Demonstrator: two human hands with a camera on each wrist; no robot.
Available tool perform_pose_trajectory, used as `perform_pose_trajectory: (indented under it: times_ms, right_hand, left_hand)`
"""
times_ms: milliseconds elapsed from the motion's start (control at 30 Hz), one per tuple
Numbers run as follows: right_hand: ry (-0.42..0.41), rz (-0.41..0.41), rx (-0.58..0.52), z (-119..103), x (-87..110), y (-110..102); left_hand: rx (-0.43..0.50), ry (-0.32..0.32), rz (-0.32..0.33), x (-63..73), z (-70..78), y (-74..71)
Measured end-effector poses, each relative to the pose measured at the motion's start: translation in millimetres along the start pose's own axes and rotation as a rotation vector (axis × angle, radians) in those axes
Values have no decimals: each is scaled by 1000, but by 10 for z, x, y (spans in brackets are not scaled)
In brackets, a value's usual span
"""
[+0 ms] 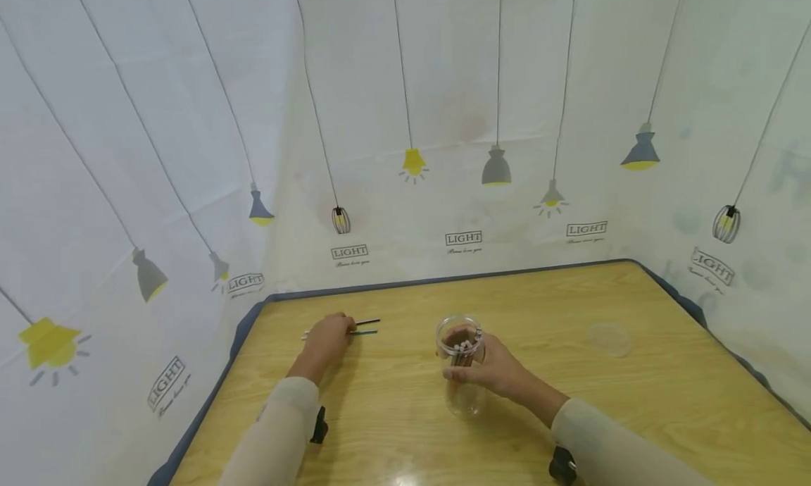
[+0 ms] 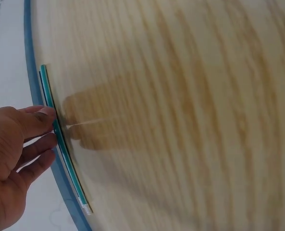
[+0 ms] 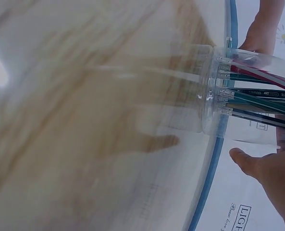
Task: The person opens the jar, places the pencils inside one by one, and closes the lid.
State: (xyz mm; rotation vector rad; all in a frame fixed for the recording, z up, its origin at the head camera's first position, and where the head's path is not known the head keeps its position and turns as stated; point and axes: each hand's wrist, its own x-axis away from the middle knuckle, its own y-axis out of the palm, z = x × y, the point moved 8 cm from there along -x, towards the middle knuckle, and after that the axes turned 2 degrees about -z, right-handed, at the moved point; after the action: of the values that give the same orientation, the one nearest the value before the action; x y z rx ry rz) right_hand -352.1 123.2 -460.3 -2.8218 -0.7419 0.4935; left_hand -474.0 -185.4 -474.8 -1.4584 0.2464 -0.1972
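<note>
At the left of the table, my left hand is at a green pencil, with thumb and fingertips curled in to pinch it about midway. A dark pencil lies alongside, mostly hidden behind the green one in the left wrist view. Near the table's middle, my right hand grips a clear jar, thumb on the near side and fingers behind. Upright inside the jar stand several pencils, green, dark and red, their pale ends toward the open mouth.
A clear round lid lies flat on the wooden table, right of the jar. Pale curtains printed with lamps enclose the back and both sides, and a blue border runs along the table's far edge.
</note>
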Motion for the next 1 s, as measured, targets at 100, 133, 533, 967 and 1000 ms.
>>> perform_pose_trajectory:
  times_ms: [100, 133, 533, 967, 1000]
  right_hand:
    - [7, -6, -10, 13, 5, 17]
    - [8, -8, -13, 19, 8, 21]
    - [0, 0, -15, 3, 0, 14]
    - [-11, -1, 0, 12, -11, 16]
    - [-7, 0, 3, 11, -13, 10]
  left_hand:
    - [-6, 3, -1, 11, -20, 53]
    - [-2, 3, -2, 14, -24, 64]
    - [50, -15, 16, 60, -69, 63]
    - [16, 25, 46, 115, -103, -70]
    - [9, 31, 58, 105, -93, -122]
